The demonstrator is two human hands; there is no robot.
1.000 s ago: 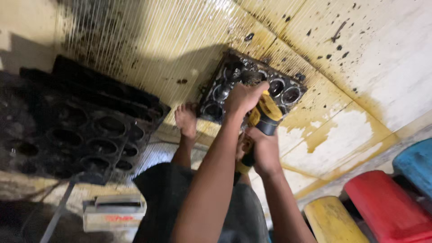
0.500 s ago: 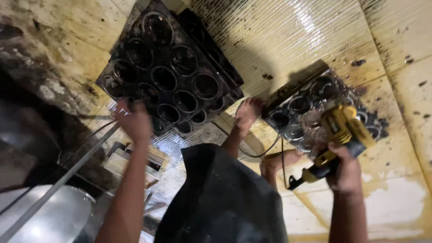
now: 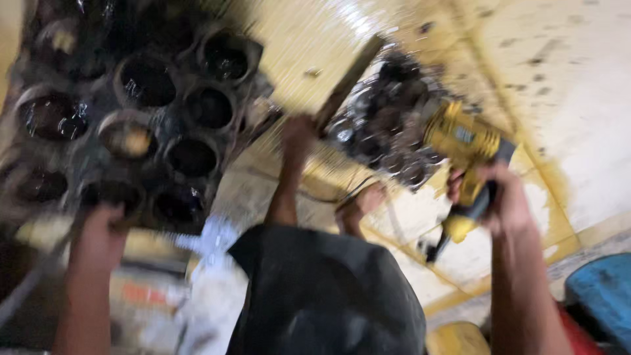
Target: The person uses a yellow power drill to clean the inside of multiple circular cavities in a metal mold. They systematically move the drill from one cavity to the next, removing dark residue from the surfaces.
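Your right hand (image 3: pixel 503 200) is wrapped tight around the grip of a yellow power tool (image 3: pixel 463 154), its body tilted up and left toward the smaller dark tray (image 3: pixel 388 125), which lies on the stained yellow floor (image 3: pixel 565 85) just past your feet. Your left hand (image 3: pixel 98 230) is closed on the near edge of the large black tray (image 3: pixel 131 112), fingers curled under its rim. That tray's round wells are dark and wet-looking; one well (image 3: pixel 128 138) holds a pale lump, the others are too blurred to tell. Your left foot (image 3: pixel 296 135) rests beside a dark bar (image 3: pixel 348 79) at the smaller tray's edge. A blue block (image 3: pixel 601 289) sits lower right. Against half a second ago, the large tray fills more of the view and your left hand has gone from open air to its edge.
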